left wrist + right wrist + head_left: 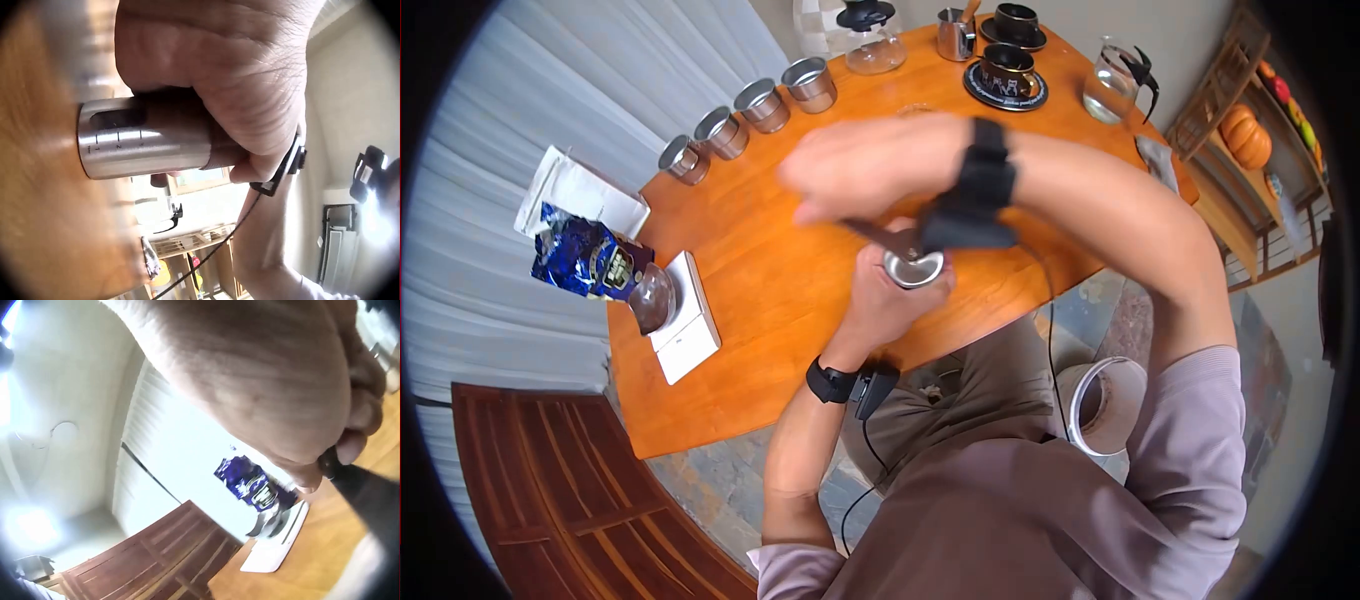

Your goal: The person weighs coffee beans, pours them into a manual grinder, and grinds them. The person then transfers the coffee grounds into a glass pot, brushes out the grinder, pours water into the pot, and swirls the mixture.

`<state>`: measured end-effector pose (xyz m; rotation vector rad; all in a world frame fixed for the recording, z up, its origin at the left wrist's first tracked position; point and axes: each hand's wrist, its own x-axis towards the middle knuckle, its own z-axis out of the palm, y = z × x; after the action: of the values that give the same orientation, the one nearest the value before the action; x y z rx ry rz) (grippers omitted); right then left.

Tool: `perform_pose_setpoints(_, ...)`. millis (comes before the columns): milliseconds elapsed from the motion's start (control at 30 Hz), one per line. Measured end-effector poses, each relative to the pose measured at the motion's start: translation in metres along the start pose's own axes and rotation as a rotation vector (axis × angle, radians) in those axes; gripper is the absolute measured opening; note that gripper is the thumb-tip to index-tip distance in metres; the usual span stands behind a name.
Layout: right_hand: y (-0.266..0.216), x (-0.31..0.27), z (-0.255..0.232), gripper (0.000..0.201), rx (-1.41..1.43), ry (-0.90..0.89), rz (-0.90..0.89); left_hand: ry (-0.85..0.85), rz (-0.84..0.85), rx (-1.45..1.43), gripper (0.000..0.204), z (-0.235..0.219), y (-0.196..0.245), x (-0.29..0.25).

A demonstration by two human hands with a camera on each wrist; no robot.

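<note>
A silver hand coffee grinder with scale marks on its side stands against the wooden tabletop in the left wrist view. My left hand wraps round its upper body, and in the head view its shiny metal top shows above the fingers. Over it, my right hand, blurred in the head view, grips the knob end of the dark crank handle. In the right wrist view the curled fingers close round that knob, mostly hiding it. The crank arm runs down from them.
Left on the table, a white scale bears a clear cup beside a blue bag and white bag. Several metal canisters line the far edge. Black cups and a glass pot stand back right.
</note>
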<state>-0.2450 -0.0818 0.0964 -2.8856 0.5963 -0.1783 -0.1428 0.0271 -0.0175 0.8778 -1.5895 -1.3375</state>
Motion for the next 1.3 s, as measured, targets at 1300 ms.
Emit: perform_pose_setpoints(1300, -0.107, -0.12, -0.01, 0.014, 0.306, -0.175, -0.158, 0.002, 0.099, -0.126, 0.031, -0.007, -0.003, 0.001)
